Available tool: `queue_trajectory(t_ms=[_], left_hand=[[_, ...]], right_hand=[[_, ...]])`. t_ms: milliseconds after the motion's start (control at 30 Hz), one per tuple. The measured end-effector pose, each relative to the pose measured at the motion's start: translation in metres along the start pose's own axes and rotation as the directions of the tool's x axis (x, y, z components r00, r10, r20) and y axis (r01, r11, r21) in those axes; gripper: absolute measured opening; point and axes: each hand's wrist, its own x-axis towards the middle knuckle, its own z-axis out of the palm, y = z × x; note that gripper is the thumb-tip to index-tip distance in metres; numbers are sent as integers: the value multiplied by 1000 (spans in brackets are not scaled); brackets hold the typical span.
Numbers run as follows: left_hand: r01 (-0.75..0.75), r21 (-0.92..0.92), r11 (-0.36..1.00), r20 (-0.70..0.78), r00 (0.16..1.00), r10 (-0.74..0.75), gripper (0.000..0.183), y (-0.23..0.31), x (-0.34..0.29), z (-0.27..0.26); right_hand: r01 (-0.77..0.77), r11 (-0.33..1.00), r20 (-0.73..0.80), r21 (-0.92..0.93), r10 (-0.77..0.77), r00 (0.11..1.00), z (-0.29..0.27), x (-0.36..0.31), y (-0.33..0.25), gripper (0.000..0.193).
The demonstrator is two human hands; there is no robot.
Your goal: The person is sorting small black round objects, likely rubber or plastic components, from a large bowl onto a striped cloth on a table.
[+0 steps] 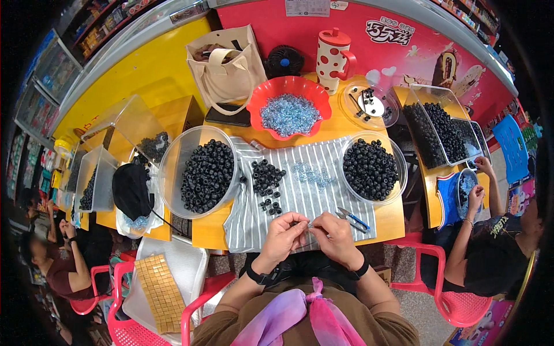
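My left hand (281, 239) and my right hand (334, 237) meet above the near edge of a grey-and-white striped cloth (248, 213). Both are closed in a pinch, fingertips almost touching, and what they hold is too small to make out. Blue-handled thread snips (355, 220) lie just beyond my right hand. On the cloth, a loose pile of black beads (266, 177) sits to the left of a scatter of pale blue see-through beads (313, 175). Large round tubs of black beads stand on both sides, a left tub (163, 173) and a right tub (402, 187).
Behind the cloth are a red wavy-rimmed bowl (257, 106) of pale blue beads, a beige tote bag (225, 66), a black phone (229, 115), a small fan (284, 60), a spotted tumbler (333, 66) and a round lid (352, 106). Other people work at side tables; pink chairs (430, 248) flank me.
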Motion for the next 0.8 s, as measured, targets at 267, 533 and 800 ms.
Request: queue_trajectory(t_ms=[267,533,800], left_hand=[[58,29,998,-67,996,-56,14,10,0,16],[112,87,990,16,993,-113,18,5,3,9],[39,68,997,-33,999,-37,14,5,1,12]], right_hand=[[-24,999,13,43,24,1000,-3,-2,3,12],[101,995,65,-25,-99,993,-9,-3,8,13],[-70,994,-4,85,71,997,-6,-4,3,12]])
